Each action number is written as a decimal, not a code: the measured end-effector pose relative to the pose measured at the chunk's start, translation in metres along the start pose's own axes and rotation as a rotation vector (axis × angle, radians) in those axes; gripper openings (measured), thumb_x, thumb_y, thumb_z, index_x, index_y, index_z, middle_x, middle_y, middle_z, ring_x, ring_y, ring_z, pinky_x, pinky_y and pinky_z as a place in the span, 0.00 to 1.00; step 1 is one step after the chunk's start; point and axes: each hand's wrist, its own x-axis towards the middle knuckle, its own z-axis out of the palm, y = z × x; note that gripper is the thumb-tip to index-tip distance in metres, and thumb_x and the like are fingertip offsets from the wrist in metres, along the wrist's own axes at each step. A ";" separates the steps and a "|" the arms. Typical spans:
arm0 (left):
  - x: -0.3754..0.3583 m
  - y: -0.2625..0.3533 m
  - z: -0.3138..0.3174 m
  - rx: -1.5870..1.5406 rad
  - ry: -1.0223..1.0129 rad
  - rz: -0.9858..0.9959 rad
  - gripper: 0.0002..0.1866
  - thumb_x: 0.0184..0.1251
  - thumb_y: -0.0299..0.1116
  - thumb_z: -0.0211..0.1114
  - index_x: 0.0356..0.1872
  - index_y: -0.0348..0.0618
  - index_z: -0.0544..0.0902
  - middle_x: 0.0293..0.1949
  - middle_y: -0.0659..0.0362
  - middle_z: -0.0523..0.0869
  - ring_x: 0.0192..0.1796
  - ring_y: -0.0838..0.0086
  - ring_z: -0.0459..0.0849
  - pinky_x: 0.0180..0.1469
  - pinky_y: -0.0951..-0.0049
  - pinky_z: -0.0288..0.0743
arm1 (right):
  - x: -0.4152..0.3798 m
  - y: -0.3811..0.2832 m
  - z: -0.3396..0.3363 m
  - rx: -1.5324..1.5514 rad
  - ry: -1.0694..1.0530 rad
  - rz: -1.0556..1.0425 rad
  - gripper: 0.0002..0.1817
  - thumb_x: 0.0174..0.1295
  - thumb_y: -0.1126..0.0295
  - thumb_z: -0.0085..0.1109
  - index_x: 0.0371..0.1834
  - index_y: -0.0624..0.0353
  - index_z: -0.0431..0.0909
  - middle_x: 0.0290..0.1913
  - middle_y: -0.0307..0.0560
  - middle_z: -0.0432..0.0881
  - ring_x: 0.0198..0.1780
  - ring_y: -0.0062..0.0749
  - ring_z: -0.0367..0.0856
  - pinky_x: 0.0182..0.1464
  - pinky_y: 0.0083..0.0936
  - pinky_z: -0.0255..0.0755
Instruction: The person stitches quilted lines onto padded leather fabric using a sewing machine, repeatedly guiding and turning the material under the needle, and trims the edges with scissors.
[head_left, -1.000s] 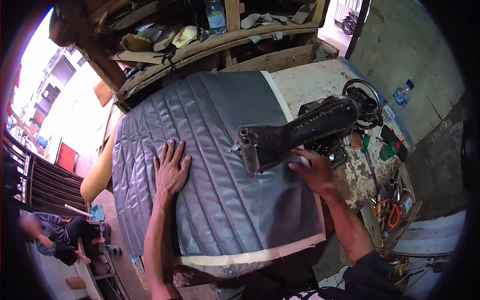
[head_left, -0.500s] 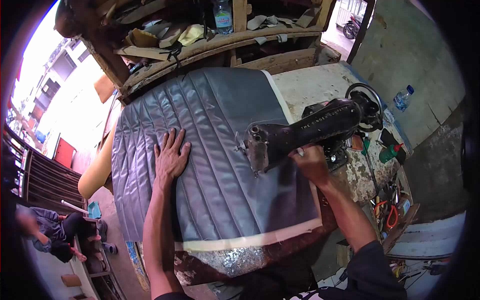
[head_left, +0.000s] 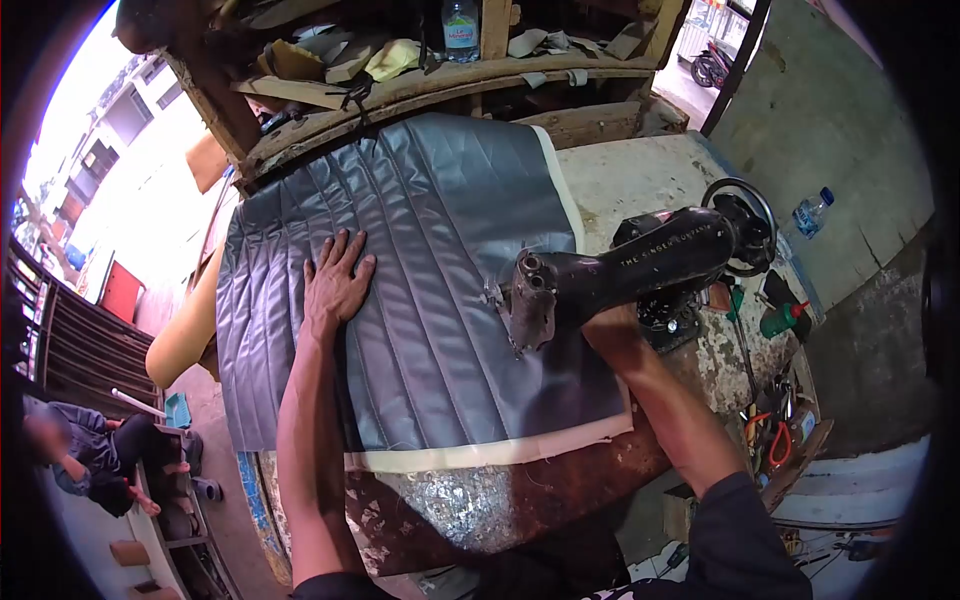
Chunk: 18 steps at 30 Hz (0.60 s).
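Observation:
A dark grey vinyl sheet (head_left: pixel 400 330) with stitched parallel ridges and a pale backing edge lies under a black sewing machine (head_left: pixel 640 265). My left hand (head_left: pixel 338 280) presses flat on the ridged part, left of the machine head, fingers spread. Beneath the machine's arm, my right hand (head_left: pixel 612 325) reaches in beside the sheet's smooth right part. Its fingers are hidden by the machine, so I cannot see what they do. The needle area is also hard to make out behind the machine head.
The worn table (head_left: pixel 640 180) carries a green bottle with a red cap (head_left: pixel 780 320). Orange-handled scissors (head_left: pixel 780 440) sit in a side tray. A wooden shelf (head_left: pixel 420 85) with scraps and a water bottle (head_left: pixel 460 32) stands behind. Another person (head_left: pixel 110 450) sits at lower left.
The vinyl sheet has shifted away from me, bunching up near the shelf. My left hand moved slightly with it. My right hand has gone farther under the machine's arm.

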 end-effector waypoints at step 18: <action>0.052 -0.020 0.006 0.003 0.011 -0.009 0.34 0.81 0.64 0.44 0.83 0.70 0.63 0.86 0.62 0.56 0.88 0.63 0.49 0.86 0.42 0.38 | 0.057 -0.015 0.003 0.687 -0.397 0.467 0.24 0.68 0.58 0.60 0.65 0.53 0.75 0.55 0.52 0.78 0.50 0.45 0.87 0.51 0.40 0.82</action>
